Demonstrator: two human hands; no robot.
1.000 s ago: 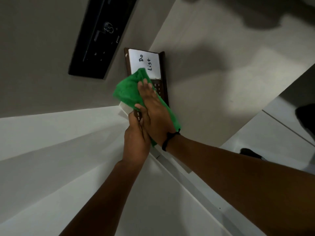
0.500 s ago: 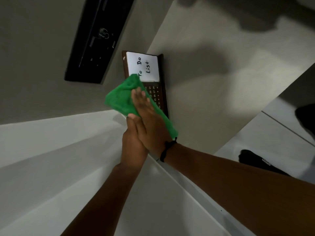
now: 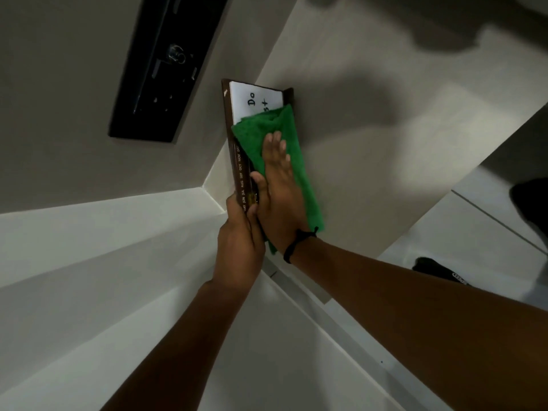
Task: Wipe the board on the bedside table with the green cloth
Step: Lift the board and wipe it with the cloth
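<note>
L hand [image 3: 240, 232] grip clenched on near end of board [image 3: 237, 170], on pale surface [image 3: 385, 161]. R hand [image 3: 281, 191] flat, pressing green cloth [image 3: 284, 132] onto board w/ no clench; "Do" lettering beyond.

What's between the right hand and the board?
The green cloth, pressed flat under the right hand against the board, as the head view shows.

"Do", month abbreviations on board [image 3: 239, 161]
</note>
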